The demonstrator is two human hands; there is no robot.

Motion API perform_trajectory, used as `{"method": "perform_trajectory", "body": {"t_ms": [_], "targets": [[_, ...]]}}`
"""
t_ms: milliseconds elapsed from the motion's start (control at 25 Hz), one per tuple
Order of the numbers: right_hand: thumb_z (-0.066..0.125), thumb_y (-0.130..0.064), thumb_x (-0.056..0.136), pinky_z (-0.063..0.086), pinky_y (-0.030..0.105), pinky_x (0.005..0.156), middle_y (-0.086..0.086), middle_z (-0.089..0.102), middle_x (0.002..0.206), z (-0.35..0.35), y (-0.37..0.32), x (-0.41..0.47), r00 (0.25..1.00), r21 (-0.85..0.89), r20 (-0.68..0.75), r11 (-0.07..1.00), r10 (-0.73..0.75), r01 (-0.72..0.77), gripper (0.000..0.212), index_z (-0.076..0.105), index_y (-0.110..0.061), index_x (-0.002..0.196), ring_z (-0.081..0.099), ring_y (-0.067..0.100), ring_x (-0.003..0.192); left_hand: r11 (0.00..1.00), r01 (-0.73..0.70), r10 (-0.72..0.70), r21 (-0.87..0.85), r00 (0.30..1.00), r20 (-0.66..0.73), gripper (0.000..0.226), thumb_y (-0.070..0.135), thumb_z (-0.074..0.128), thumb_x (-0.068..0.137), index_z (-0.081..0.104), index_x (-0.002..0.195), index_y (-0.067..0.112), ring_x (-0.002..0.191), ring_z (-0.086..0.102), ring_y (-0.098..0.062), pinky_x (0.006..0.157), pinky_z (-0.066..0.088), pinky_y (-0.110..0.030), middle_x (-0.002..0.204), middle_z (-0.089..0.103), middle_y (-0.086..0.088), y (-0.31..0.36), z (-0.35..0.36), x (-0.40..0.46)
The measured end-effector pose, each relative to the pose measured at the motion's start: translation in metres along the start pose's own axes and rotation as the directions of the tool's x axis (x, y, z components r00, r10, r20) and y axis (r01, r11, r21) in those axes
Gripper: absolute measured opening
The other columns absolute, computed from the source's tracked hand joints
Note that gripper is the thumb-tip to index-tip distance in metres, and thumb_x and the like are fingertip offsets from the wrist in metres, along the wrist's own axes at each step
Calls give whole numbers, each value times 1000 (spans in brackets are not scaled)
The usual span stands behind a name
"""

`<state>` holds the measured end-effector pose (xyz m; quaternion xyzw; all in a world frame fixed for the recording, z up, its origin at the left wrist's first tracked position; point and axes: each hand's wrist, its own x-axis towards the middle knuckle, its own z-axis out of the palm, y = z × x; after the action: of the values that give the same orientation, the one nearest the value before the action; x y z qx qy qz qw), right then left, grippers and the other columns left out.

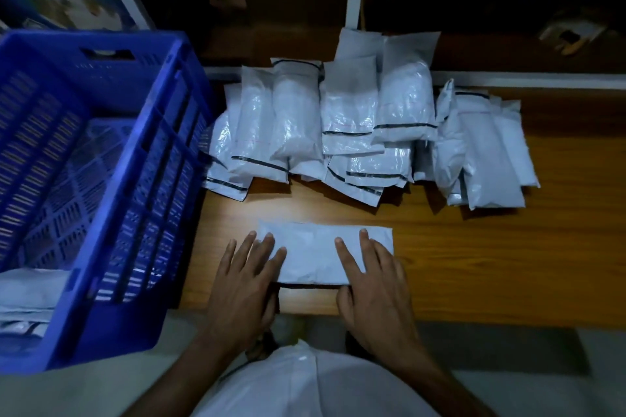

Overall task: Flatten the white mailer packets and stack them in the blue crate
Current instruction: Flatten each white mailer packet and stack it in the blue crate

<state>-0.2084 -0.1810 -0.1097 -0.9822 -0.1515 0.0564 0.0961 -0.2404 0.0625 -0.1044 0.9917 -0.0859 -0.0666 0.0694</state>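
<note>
One white mailer packet [313, 249] lies crosswise on the wooden table [474, 264] near its front edge. My left hand [242, 284] presses its left end with straight fingers, thumb tucked under the near edge. My right hand [371, 281] presses the right end the same way. A heap of several white mailer packets [359, 125] lies farther back on the table. The blue crate [101, 179] stands at the left, with a few white packets [27, 294] stacked at its near end.
A white metal shelf frame [354, 3] and dark shelving rise behind the table. Brown boxes sit along the top. A small object [572, 35] lies on the back right shelf. Bare wood shows to the right of my hands.
</note>
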Motion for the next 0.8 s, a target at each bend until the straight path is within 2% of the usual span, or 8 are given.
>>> {"method": "perform_trajectory", "body": {"t_ms": [80, 120, 160, 240, 360, 600, 800], "targets": [[49, -52, 90, 14, 55, 128, 12, 16, 172, -1, -5, -3, 1000, 73, 15, 997, 0, -2, 80, 28, -29, 164, 18, 29, 158, 993, -27, 26, -118, 1000, -7, 71, 38, 46, 89, 32, 159, 28, 157, 7, -24, 126, 11, -49, 169, 21, -6, 0, 1, -6], [44, -54, 91, 8, 54, 129, 11, 14, 173, -2, -9, -1, 1000, 107, -7, 994, -9, 10, 78, 29, -28, 163, 14, 27, 159, 986, -24, 24, -166, 1000, -5, 70, 40, 38, 94, 22, 162, 31, 158, -1, -21, 127, 5, -45, 171, 8, -3, 2, 0, -1], [43, -52, 94, 8, 55, 129, 12, 17, 172, 0, -12, 4, 999, 115, -44, 993, -28, 33, 74, 32, -26, 162, 16, 27, 159, 982, -21, 19, -188, 1000, -12, 68, 43, 32, 99, 14, 163, 32, 158, -8, -19, 126, 0, -41, 171, -4, -1, 6, 1, 9], [40, -47, 99, 15, 58, 127, 14, 23, 171, 8, -17, 19, 995, 90, -86, 994, -49, 57, 68, 35, -22, 161, 21, 30, 158, 982, -10, 6, -188, 1000, -24, 64, 46, 24, 104, 7, 164, 30, 156, -15, -18, 125, -4, -39, 170, -15, 0, 13, 10, 32], [37, -47, 102, 19, 59, 126, 13, 18, 172, 26, -15, 31, 995, 55, -83, 996, -59, 64, 66, 32, -23, 163, 16, 29, 159, 988, -8, 6, -156, 1000, -13, 64, 50, 23, 106, 7, 164, 27, 157, -15, -20, 127, -3, -43, 170, -14, -4, 16, 30, 52], [35, -42, 104, 12, 56, 128, 14, 4, 174, 36, -20, 29, 995, -20, -98, 999, -27, 25, 67, 20, -20, 166, 4, 30, 161, 986, -111, 107, -122, 993, -38, 65, 47, 30, 107, 11, 164, 24, 158, -7, -22, 127, -2, -42, 171, -6, -6, 2, 35, 61], [29, -43, 106, 10, 55, 128, 13, 0, 174, 32, -24, 30, 997, 44, -72, 999, 8, -5, 66, 17, -20, 167, 1, 28, 161, 987, -112, 112, -113, 994, -15, 62, 42, 24, 108, 8, 164, 23, 158, -10, -22, 128, 2, -48, 171, -8, -5, -1, 34, 66]]}}
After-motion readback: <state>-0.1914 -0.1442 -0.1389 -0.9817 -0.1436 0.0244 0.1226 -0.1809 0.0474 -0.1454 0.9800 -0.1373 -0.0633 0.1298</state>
